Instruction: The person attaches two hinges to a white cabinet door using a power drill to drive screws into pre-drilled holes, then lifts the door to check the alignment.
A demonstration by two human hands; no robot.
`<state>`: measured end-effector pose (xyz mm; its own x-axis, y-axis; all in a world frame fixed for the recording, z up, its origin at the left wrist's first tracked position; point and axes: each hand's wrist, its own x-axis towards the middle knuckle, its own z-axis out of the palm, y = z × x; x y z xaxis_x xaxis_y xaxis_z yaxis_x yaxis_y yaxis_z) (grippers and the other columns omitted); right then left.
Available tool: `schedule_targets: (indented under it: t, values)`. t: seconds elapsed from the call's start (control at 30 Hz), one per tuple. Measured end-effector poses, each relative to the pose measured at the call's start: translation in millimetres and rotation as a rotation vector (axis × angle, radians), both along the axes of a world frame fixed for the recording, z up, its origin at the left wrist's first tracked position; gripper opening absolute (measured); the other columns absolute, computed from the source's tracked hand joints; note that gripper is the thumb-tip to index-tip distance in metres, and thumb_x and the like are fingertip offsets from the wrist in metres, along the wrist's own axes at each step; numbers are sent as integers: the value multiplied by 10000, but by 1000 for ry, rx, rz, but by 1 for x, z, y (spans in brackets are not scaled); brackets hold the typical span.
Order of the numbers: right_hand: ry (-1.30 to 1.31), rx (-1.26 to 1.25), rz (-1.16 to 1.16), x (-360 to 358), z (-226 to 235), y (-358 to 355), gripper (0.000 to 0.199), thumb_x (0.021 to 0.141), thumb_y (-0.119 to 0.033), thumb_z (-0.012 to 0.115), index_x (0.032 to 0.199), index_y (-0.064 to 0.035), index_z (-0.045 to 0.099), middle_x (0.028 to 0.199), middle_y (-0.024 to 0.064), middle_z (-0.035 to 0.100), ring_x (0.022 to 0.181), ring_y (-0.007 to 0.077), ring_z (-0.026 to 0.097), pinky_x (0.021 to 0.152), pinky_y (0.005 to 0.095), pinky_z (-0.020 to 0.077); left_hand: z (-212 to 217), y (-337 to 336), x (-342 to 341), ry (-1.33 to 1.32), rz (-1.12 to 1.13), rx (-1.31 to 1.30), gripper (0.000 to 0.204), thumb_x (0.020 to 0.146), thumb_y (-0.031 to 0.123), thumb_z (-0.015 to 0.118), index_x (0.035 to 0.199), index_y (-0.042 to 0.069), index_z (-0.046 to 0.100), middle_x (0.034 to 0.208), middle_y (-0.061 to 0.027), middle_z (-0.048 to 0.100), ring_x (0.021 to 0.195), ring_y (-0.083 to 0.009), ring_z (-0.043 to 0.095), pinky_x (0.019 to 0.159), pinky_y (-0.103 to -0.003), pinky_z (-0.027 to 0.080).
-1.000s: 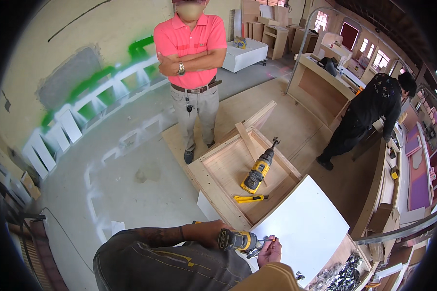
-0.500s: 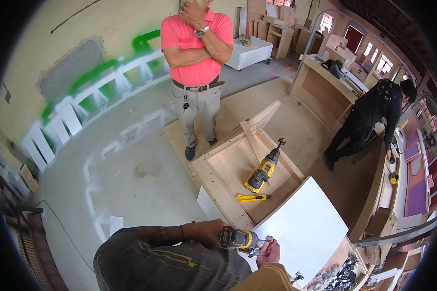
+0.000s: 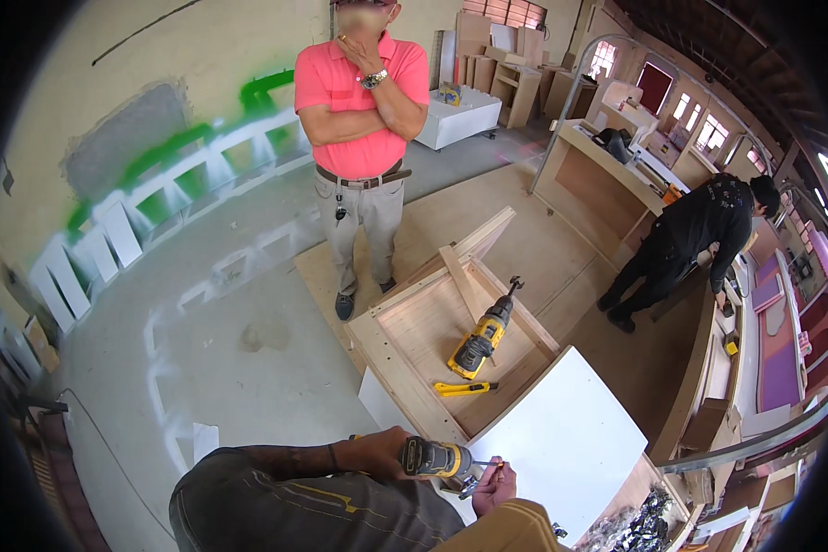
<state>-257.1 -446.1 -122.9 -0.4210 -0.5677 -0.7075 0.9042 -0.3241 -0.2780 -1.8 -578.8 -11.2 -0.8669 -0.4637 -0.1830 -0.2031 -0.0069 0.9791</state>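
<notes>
My left hand (image 3: 382,453) is wrapped round the grip of a yellow and black cordless drill (image 3: 440,458), whose thin bit points right. At the bit's tip my right hand (image 3: 495,488) has its fingers pinched together; what they hold is too small to make out. Both hands are over the near left edge of a white panel (image 3: 570,428) lying on a wooden cabinet frame (image 3: 412,391). A shiny metal fitting, perhaps a hinge (image 3: 469,486), shows just under the drill's front. Another small metal fitting (image 3: 559,531) lies by the panel's near edge.
Inside the frame lie a second yellow drill (image 3: 481,340) and a yellow utility knife (image 3: 465,389). Metal fittings in clear plastic (image 3: 649,515) are heaped right of the panel. A person in a pink shirt (image 3: 363,101) stands beyond the frame; another in black (image 3: 695,239) bends over a bench.
The whole view has shifted slightly, so the surroundings sit a little further left. Drill and hands keep nearly the same pose together. The person in black has bent lower.
</notes>
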Motion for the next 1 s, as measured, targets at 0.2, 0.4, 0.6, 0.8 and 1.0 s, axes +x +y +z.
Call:
schedule_targets:
  t: [0.2,0.4,0.6,0.8,1.0]
  values:
    - [-3,-40,70,2,-25,23,186,1013,-92,603,1078,82,611,1050,154,698,999,234,696,911,288,640,6,22,2,-67,-42,-75,430,824,164,845,1184,-13,691,1071,-132,766,918,-129,698,888,-302,549]
    - [-61,-8,34,14,-26,22,143,1058,-77,522,1107,-13,639,1096,71,692,1052,181,647,1014,267,561,10,23,-4,-126,0,-87,536,791,172,857,1264,8,664,1091,-134,763,954,-119,688,895,-322,551]
    - [-190,-75,67,15,13,9,192,1064,-132,548,1149,34,598,1102,118,674,1081,211,657,1033,290,541,26,6,-16,-282,-172,-364,330,763,126,848,1047,11,727,962,-103,772,842,-139,729,784,-299,574]
    - [-219,-55,19,7,7,20,198,1067,-167,551,1092,14,625,1098,125,694,927,158,695,887,294,620,29,1,-51,-276,-403,-748,215,765,111,860,944,54,754,911,-93,765,789,-238,748,668,-313,569]
    - [-192,-102,-50,17,-5,38,158,1053,-143,574,1075,-9,655,1076,108,718,890,145,699,861,287,616,43,7,-67,-425,-543,-818,228,864,255,811,988,74,750,930,-91,747,850,-285,711,807,-432,532]
